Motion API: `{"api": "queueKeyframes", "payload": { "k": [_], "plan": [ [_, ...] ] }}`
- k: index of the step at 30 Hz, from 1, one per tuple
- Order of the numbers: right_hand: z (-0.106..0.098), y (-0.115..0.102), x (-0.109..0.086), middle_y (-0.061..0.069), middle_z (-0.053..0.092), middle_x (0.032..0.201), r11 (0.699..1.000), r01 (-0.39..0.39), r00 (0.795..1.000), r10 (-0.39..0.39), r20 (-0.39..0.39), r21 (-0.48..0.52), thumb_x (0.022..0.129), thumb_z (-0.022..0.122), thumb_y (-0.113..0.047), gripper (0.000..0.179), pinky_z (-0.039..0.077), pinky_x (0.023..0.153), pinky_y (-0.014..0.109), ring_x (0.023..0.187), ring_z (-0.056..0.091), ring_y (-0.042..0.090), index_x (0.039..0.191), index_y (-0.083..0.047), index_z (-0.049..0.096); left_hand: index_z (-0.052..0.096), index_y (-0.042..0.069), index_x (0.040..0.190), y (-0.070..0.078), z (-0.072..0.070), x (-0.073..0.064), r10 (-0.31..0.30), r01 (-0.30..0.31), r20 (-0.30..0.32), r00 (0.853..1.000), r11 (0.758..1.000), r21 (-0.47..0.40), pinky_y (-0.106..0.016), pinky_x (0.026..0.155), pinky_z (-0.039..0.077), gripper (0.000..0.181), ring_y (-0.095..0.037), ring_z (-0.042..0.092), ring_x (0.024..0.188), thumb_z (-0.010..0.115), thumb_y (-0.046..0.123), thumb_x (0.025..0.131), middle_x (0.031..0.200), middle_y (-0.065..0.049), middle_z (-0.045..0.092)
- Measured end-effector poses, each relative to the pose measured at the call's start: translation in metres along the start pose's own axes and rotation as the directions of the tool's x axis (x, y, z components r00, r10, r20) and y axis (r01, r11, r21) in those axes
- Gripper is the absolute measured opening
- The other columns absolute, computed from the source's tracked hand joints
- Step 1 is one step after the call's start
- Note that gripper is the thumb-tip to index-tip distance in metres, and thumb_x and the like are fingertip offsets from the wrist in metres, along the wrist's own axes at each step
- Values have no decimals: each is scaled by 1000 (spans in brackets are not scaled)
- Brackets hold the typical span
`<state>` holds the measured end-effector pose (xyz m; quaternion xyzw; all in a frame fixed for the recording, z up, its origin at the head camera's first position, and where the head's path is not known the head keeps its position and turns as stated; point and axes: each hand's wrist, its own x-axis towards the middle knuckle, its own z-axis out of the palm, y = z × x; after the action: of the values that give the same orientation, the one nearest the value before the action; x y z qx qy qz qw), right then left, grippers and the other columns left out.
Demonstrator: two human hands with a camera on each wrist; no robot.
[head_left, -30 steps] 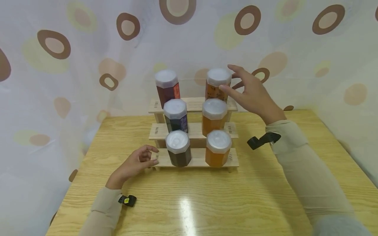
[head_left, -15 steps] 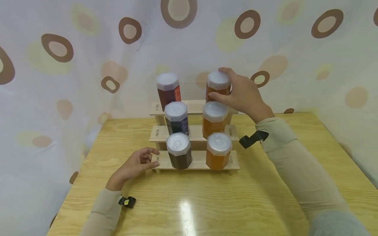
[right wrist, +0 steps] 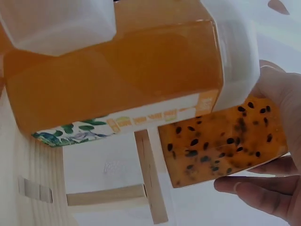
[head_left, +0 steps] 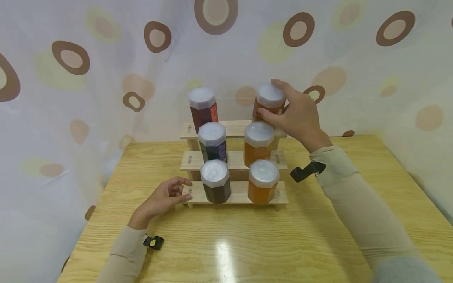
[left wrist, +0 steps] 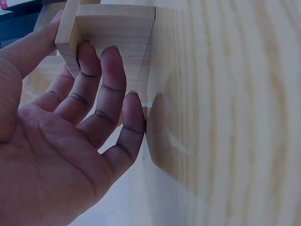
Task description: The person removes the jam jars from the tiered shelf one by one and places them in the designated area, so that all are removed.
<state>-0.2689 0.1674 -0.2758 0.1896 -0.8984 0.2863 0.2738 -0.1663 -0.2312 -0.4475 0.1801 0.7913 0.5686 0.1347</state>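
Note:
A three-tier wooden display rack stands on the table with octagonal, white-lidded jars on its tiers. My right hand grips the jar of orange jam with dark seeds at the right end of the top tier. Thumb and fingers go round its sides below the lid. My left hand is at the left end of the lowest tier. In the left wrist view, its curled fingers and thumb hold the end of the wooden board between them.
Left column, top to bottom: a dark red jar, a dark purple jar, a dark grey jar. Right column below the held jar: two orange jars. A patterned curtain hangs behind the wood-grain table.
My right hand has closed round the seeded jam jar from the right, and the jar has shifted slightly to the right. The left hand stays at the rack.

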Motion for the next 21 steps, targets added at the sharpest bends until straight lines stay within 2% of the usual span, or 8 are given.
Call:
{"api": "queueKeyframes", "payload": {
  "k": [3, 7, 10, 16, 21],
  "plan": [
    [-4, 3, 0, 17, 73, 110, 1000, 16, 997, -15, -76, 23, 87, 80, -38, 68, 48, 67, 42, 71, 64, 30, 147, -15, 57, 59, -4, 129, 1, -1, 1, 1, -1, -3, 1000, 1000, 6, -24, 63, 43, 37, -12, 56, 71, 73, 1, 95, 87, -11, 65],
    [-14, 5, 1, 18, 73, 114, 1000, 14, 992, -10, -128, 24, 87, 80, -38, 68, 49, 71, 44, 75, 68, 31, 147, -17, 58, 59, -4, 129, 2, -2, 2, 4, -4, -7, 1000, 1000, 5, -24, 64, 44, 37, -13, 57, 72, 73, 1, 95, 87, -10, 65],
    [-24, 7, 0, 17, 73, 112, 1000, 6, 990, -4, -140, 13, 87, 80, -38, 67, 47, 71, 40, 76, 67, 31, 147, -18, 59, 59, -4, 129, 3, -2, 3, 6, -6, -12, 1000, 1000, 3, -24, 65, 45, 37, -15, 58, 73, 74, 0, 95, 87, -9, 65],
    [-40, 16, -7, 15, 73, 117, 1000, -16, 989, 14, -146, -11, 85, 82, -40, 66, 41, 69, 22, 73, 68, 29, 146, -21, 61, 59, -5, 127, 3, 1, 2, -3, 3, -12, 1000, 1000, 9, -25, 65, 45, 38, -14, 59, 73, 75, 3, 94, 86, -8, 66],
    [-49, 27, -14, 17, 73, 115, 999, -37, 987, 31, -156, -39, 85, 82, -40, 68, 39, 68, 21, 74, 68, 33, 146, -20, 61, 60, -4, 127, 3, 1, 1, -29, 30, -18, 999, 999, 18, -24, 64, 44, 38, -13, 57, 72, 76, 4, 94, 86, -10, 65]
  ]
}}
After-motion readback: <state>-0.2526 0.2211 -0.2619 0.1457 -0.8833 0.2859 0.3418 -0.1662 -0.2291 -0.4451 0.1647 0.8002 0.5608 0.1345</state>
